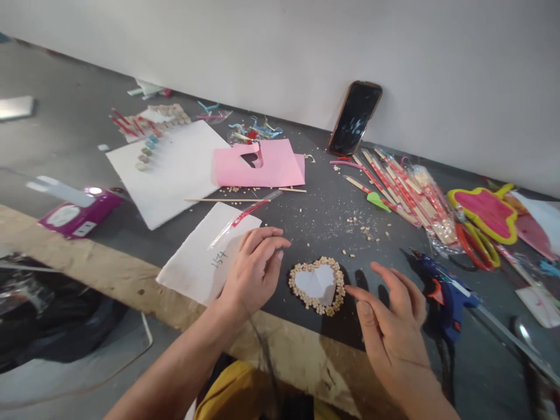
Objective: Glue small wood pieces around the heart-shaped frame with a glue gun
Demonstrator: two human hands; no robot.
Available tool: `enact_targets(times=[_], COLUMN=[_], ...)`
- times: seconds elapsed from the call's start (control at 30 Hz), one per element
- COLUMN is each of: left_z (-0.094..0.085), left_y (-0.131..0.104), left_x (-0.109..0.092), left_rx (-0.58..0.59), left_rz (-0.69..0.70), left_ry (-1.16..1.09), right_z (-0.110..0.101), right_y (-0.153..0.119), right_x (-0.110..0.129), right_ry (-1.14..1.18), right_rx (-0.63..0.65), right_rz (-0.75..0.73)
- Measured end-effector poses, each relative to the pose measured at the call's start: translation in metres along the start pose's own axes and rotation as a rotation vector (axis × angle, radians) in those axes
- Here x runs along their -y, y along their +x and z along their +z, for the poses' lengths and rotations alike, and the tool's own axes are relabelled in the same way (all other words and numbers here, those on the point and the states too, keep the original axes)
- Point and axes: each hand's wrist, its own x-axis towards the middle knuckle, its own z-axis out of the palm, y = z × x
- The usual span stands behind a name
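A white paper heart [312, 283] edged with small beige pieces [329, 309] lies flat near the table's front edge. To its left my left hand [256, 262] hovers with loosely bent fingers and nothing visible in them. It partly covers a white paper sheet [192, 262] with handwriting. On the heart's other side is my right hand [394, 318], fingers stretched apart and holding nothing. Its index fingertip is close to the heart's right edge; whether it touches, I cannot tell. A blue glue gun [450, 297] lies to the right of that hand.
Crumbs [354, 224] are scattered beyond the heart. Pink paper [280, 163] with a cutout lies on larger white paper [175, 169]. A phone [355, 118] leans on the wall. At right are wrapped chopsticks [402, 186] and scissors [476, 248]; at left, a purple box [81, 213].
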Motion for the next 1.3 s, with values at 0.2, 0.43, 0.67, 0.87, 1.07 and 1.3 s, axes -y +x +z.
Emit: enact_targets(times=[0.2, 0.43, 0.67, 0.87, 1.07, 1.3], left_z=[-0.001, -0.001, -0.001, -0.001, 0.000, -0.002], left_y=[0.000, 0.000, -0.001, 0.000, 0.000, -0.001], left_x=[0.000, 0.000, 0.000, 0.000, 0.000, 0.000], left_rx=[0.007, 0.013, 0.004, 0.007, 0.014, 0.005], left_rz=[0.002, 0.001, 0.007, -0.001, 0.000, 0.001], left_ry=[-0.011, 0.004, -0.005, -0.016, -0.017, -0.024], right_z=[-0.001, -0.001, 0.001, -0.002, -0.001, -0.003], right_y=[-0.007, -0.012, -0.015, -0.020, -0.023, -0.019], right_x=[0.001, 0.002, 0.002, 0.002, 0.006, 0.014], right_ry=[-0.004, 0.020, 0.017, 0.058, 0.081, 0.144], right_rx=[0.013, 0.005, 0.031, 0.035, 0.040, 0.017], right_rz=[0.007, -0.019, -0.006, -0.035, -0.042, -0.125])
